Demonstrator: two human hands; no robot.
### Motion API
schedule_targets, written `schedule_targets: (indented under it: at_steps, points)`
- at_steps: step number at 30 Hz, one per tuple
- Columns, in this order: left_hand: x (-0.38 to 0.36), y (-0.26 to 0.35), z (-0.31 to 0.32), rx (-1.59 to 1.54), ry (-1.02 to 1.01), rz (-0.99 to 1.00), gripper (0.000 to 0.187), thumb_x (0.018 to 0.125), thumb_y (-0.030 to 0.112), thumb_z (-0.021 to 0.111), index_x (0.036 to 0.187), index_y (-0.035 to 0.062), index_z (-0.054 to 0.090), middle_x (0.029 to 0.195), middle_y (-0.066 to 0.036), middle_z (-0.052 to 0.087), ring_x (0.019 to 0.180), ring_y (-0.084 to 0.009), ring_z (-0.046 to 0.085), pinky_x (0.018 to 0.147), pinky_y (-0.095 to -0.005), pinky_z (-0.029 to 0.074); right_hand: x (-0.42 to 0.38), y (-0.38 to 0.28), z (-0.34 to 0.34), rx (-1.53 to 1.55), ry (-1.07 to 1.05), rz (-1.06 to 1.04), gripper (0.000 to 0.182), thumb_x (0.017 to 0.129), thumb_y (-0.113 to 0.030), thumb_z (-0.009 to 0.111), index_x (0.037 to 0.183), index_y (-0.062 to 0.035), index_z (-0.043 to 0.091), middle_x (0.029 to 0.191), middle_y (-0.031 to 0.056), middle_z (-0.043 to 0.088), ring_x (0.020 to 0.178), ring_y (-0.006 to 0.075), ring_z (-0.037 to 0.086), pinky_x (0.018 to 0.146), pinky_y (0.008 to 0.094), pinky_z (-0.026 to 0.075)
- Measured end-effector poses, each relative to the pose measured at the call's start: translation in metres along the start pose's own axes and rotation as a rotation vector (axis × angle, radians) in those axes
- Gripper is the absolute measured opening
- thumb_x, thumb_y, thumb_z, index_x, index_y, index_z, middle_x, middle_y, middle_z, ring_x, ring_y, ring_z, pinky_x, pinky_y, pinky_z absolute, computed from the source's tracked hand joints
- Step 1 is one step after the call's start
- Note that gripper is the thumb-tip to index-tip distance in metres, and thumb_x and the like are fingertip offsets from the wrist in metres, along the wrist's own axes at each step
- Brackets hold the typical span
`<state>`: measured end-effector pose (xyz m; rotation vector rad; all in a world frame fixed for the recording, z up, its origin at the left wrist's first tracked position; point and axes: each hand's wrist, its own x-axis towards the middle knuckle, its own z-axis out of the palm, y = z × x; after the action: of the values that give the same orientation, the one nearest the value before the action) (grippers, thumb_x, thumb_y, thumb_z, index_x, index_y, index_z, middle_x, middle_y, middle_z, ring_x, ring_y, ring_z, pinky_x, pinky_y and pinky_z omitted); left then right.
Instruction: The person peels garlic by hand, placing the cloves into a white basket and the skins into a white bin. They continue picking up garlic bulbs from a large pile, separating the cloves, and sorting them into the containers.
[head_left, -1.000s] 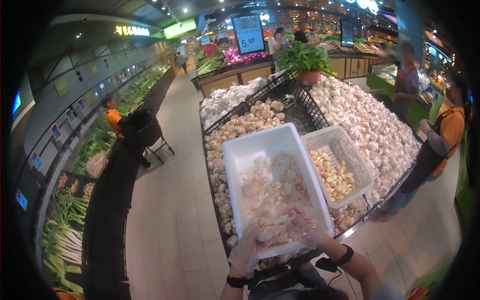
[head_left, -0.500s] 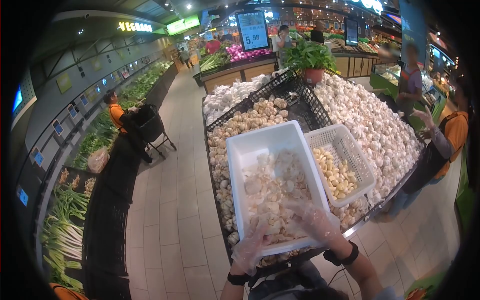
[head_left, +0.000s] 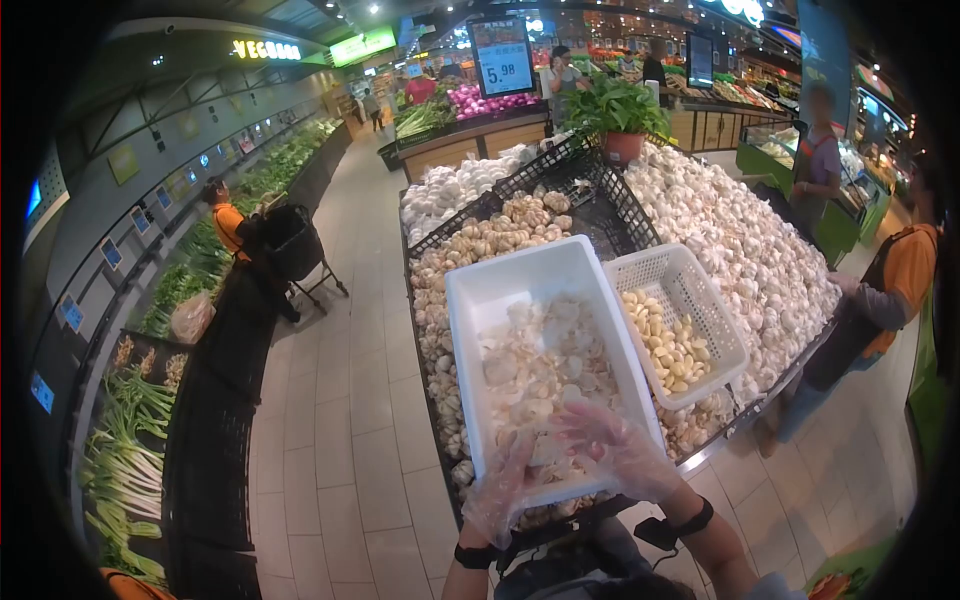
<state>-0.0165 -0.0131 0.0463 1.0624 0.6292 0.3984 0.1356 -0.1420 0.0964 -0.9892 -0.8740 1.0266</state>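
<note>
Both my hands wear clear plastic gloves and are over the near end of a white foam box [head_left: 466,345]. Papery garlic skins [head_left: 550,350] cover the box's bottom. My left hand [head_left: 503,485] is at the near left corner, its fingers drawn together; what they hold, if anything, cannot be made out among the pale skins. On the right, my right hand [head_left: 625,452] has its fingers stretched out and apart, pointing left towards the other hand. Right of the box, peeled garlic cloves [head_left: 672,345] lie in a white perforated basket [head_left: 710,290].
Garlic bulbs [head_left: 715,205] are heaped around the box and basket. A black crate [head_left: 605,215] and potted plant [head_left: 622,148] stand behind. A person in orange [head_left: 905,275] stands at the right edge; another [head_left: 230,225] is beside a black cart [head_left: 290,245] in the left aisle.
My right hand has turned and its fingers have spread out above the skins. My left hand has shifted slightly. The person at right has lowered a raised hand to the garlic heap.
</note>
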Motion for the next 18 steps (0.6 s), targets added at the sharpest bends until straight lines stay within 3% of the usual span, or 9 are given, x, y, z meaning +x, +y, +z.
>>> schedule_targets:
  at_steps: [2,6,8,9,10,12,13,15,18]
  points:
    - [0.002,-0.004,-0.006,0.063,0.005,-0.002,0.056,0.096,0.038,0.055,0.137,0.0023,0.041,0.099,-0.001,0.053,0.081,-0.0089,0.050,0.070,-0.0203,0.043,-0.001,0.009,-0.008,0.111,-0.088,-0.027,0.071,0.091,-0.035,0.063,0.146,-0.0064,0.028,0.138,0.0140,0.047,0.122,0.0185,0.047,0.100,0.0345,0.039]
    - [0.001,-0.003,-0.004,-0.035,-0.021,0.016,0.049,0.095,0.035,0.057,0.131,0.0037,0.045,0.105,-0.003,0.054,0.091,-0.0110,0.052,0.073,-0.0243,0.047,-0.003,0.016,-0.005,0.177,-0.066,-0.048,0.070,0.090,-0.040,0.061,0.144,-0.0058,0.032,0.138,0.0120,0.047,0.120,0.0180,0.048,0.101,0.0333,0.039]
    - [-0.006,0.005,0.008,-0.172,-0.031,0.043,0.049,0.093,0.029,0.061,0.132,0.0047,0.044,0.108,-0.004,0.054,0.096,-0.0126,0.054,0.077,-0.0266,0.049,-0.001,0.025,-0.007,-0.210,0.082,-0.087,0.061,0.092,-0.040,0.059,0.139,-0.0052,0.041,0.130,0.0102,0.053,0.113,0.0177,0.053,0.097,0.0324,0.042]
    - [-0.009,0.007,0.011,-0.311,-0.039,0.074,0.050,0.091,0.023,0.065,0.132,0.0057,0.042,0.111,-0.005,0.054,0.101,-0.0143,0.055,0.080,-0.0289,0.051,0.000,0.023,-0.005,-0.210,0.083,-0.086,0.061,0.092,-0.040,0.059,0.139,-0.0052,0.041,0.130,0.0102,0.053,0.113,0.0177,0.053,0.097,0.0324,0.042]
    - [-0.004,0.003,0.001,-0.312,-0.038,0.074,0.050,0.091,0.023,0.065,0.132,0.0057,0.042,0.111,-0.005,0.054,0.101,-0.0143,0.055,0.080,-0.0289,0.051,0.001,0.018,-0.004,-0.455,0.120,-0.060,0.052,0.091,-0.030,0.056,0.136,-0.0054,0.044,0.126,0.0119,0.056,0.110,0.0210,0.056,0.094,0.0336,0.044]
    - [0.008,-0.005,-0.027,1.189,-0.139,0.920,0.062,0.085,0.010,0.068,0.137,0.0079,0.034,0.116,-0.008,0.055,0.104,-0.0171,0.058,0.084,-0.0308,0.052,0.003,0.017,-0.001,-0.703,0.152,-0.037,0.045,0.091,-0.020,0.053,0.133,-0.0057,0.047,0.122,0.0135,0.058,0.107,0.0242,0.058,0.091,0.0347,0.046]
    - [0.007,-0.007,-0.026,1.191,-0.137,0.924,0.062,0.085,0.010,0.068,0.137,0.0079,0.034,0.116,-0.008,0.055,0.104,-0.0171,0.058,0.084,-0.0308,0.052,0.002,0.019,0.001,-0.699,0.167,-0.142,0.040,0.091,-0.018,0.052,0.130,-0.0060,0.049,0.117,0.0140,0.060,0.102,0.0255,0.060,0.088,0.0355,0.048]
    - [-0.007,0.005,-0.008,-0.113,-0.203,0.221,0.053,0.082,0.005,0.068,0.129,0.0067,0.044,0.117,-0.008,0.055,0.099,-0.0173,0.060,0.082,-0.0292,0.052,0.004,0.018,0.003,-0.694,0.188,-0.253,0.036,0.092,-0.016,0.051,0.127,-0.0063,0.051,0.112,0.0145,0.062,0.097,0.0268,0.061,0.085,0.0363,0.049]
    - [-0.033,0.028,0.019,-0.101,-0.058,0.198,0.031,0.082,0.009,0.068,0.111,0.0046,0.058,0.110,-0.007,0.059,0.096,-0.0171,0.061,0.081,-0.0293,0.052,0.007,0.016,0.005,-0.833,0.228,-0.309,0.034,0.091,-0.014,0.052,0.124,-0.0063,0.052,0.111,0.0145,0.062,0.097,0.0285,0.061,0.084,0.0375,0.049]
